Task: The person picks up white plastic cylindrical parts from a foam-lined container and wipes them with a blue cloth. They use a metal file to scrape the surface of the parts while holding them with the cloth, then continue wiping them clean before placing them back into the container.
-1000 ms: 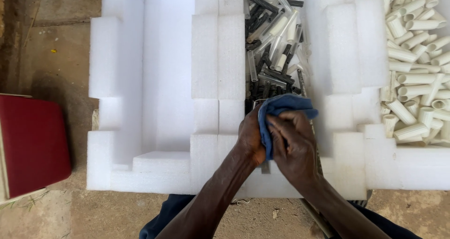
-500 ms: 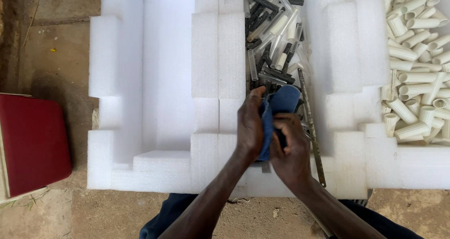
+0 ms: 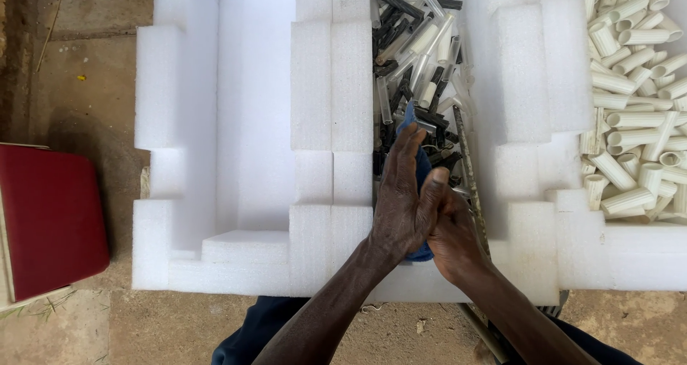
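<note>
At the far left a red case (image 3: 50,222) lies on the bare dirt ground (image 3: 86,71), well apart from the work. Beside it sits a white foam tray (image 3: 236,122) cut into stepped blocks, its left compartment holding nothing that shows. A thick foam divider (image 3: 330,107) separates that bay from the middle one, which is packed with a jumble of black and clear tubes (image 3: 422,43).

Over the near end of that middle compartment the person's left hand (image 3: 401,207) lies flat, fingers straight and close together, pressed palm-down onto a blue cloth (image 3: 418,147). The cloth is sandwiched between both hands; only its top edge above the fingertips and a small fold near the wrists show. The right hand (image 3: 454,229) lies under and against the left, its thumb hooked over the left hand's edge, so the two are pressed together around the cloth. Whether anything more sits inside the cloth cannot be told. A thin metal strip (image 3: 469,172) runs along the compartment wall just right of the hands.

Farther right, another stepped foam block (image 3: 533,71) blocks off the last compartment, filled with cream tubes (image 3: 633,86).
</note>
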